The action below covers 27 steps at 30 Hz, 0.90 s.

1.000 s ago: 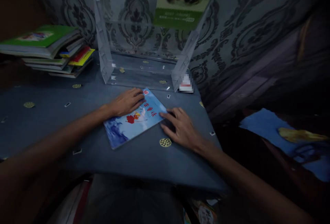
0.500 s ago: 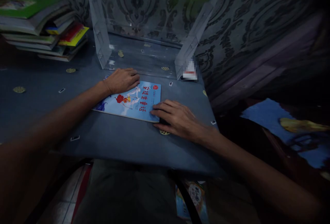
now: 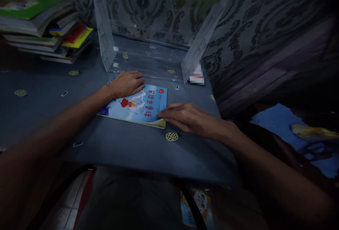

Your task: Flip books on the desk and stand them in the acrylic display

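Observation:
A thin blue book [image 3: 135, 108] with red characters and a red-haired figure on its cover lies sideways on the table. My left hand [image 3: 129, 83] rests over its far edge, fingers laid down on it and holding nothing. At the near right corner, my right hand [image 3: 182, 116] has its fingers pinched on the front cover. That corner of the cover is bent up, and a yellowish inner page [image 3: 161, 123] shows beneath it. The fingertips hide part of the right edge.
Behind the book stands a clear plastic rack [image 3: 106, 48] against the patterned wall. A stack of books [image 3: 39, 29] sits at the left rear. A blurred-out white item [image 3: 197, 76] is by the rack's right foot. The table's right edge [image 3: 225, 134] runs under my right forearm.
My right hand has drawn its fingers together at the book's corner and lifted the cover slightly there. My left hand stays on the book. The view has shifted a little.

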{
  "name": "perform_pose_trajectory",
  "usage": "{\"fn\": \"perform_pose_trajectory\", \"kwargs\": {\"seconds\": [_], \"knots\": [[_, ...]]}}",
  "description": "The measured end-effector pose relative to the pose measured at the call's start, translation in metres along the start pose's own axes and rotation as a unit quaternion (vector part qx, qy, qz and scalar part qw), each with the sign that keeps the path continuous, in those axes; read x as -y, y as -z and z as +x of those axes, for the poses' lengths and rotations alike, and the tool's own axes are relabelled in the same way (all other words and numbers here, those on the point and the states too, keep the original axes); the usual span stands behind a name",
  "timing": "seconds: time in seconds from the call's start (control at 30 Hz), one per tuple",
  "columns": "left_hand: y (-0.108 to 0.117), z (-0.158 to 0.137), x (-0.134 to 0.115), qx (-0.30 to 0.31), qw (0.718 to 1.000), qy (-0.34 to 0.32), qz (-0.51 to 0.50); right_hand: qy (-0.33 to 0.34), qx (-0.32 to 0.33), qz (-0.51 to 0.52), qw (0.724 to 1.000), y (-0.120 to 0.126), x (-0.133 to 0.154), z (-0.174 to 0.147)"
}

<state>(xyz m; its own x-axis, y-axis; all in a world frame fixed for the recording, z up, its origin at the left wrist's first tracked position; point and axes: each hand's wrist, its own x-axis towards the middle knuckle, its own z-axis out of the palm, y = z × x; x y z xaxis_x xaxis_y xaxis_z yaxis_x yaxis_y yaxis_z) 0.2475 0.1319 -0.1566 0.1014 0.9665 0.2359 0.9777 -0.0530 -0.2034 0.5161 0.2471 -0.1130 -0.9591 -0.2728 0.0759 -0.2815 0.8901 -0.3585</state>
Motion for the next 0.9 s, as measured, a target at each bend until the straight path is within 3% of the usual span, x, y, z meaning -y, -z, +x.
{"fn": "perform_pose_trajectory", "kwargs": {"seconds": [0.2, 0.33, 0.57, 0.77, 0.9], "knots": [[0.002, 0.0, -0.001, 0.007, 1.0, 0.009, -0.007, 0.0, -0.021, 0.023, 1.0, -0.006, 0.0, -0.006], [0.004, -0.001, -0.001, 0.014, 1.0, 0.012, -0.017, -0.016, -0.057, -0.043, 0.997, -0.02, 0.01, -0.01], [0.013, 0.0, -0.006, 0.044, 0.999, 0.024, -0.014, -0.062, -0.065, -0.15, 0.985, -0.042, 0.023, -0.007], [0.027, -0.005, -0.024, 0.088, 0.988, 0.128, 0.024, -0.103, -0.075, -0.217, 0.968, -0.039, 0.002, -0.02], [0.04, -0.012, -0.04, 0.136, 0.969, 0.204, 0.018, -0.165, -0.126, -0.214, 0.954, -0.039, -0.021, -0.029]]}}
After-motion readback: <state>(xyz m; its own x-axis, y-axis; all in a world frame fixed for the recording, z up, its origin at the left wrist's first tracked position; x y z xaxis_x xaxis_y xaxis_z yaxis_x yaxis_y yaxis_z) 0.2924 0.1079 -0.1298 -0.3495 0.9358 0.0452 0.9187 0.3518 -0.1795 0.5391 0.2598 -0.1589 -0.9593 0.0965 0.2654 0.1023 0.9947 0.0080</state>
